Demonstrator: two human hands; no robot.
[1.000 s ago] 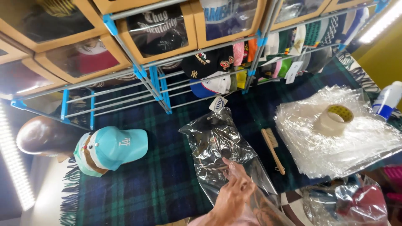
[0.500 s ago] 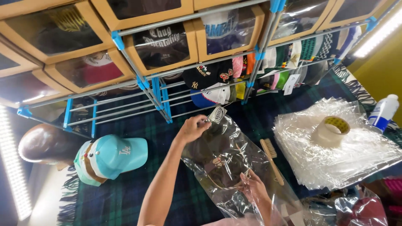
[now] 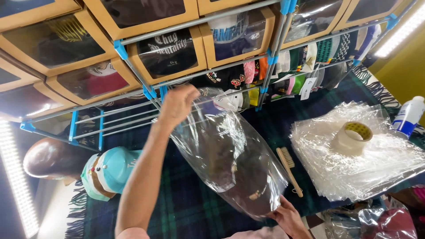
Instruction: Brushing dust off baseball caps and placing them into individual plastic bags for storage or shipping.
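Above the plaid cloth (image 3: 186, 208), a clear plastic bag (image 3: 230, 155) hangs stretched between your two hands, with a dark cap-like shape low inside it, near the bottom end. Your left hand (image 3: 178, 105) pinches the bag's upper edge, fingers pressed together on the film. Your right hand (image 3: 290, 217) grips the lower end; its fingers curl on the plastic, though how tightly you cannot tell from here.

Judgement on progress: the item looks to be already inside, so bagging is mostly done; the mouth looks unsealed, so closing and setting down remain.

Outward: a small wooden brush (image 3: 288, 170) lies just beside the bag. Right of it, a roll of tape (image 3: 352, 138) sits on a stack of clear bags (image 3: 354, 172), with a white and blue bottle (image 3: 408, 117) at the far edge. Left, a teal cap (image 3: 110, 170) rests near a dark rounded form (image 3: 48, 158). Behind, boxed caps (image 3: 168, 51) fill a rack.
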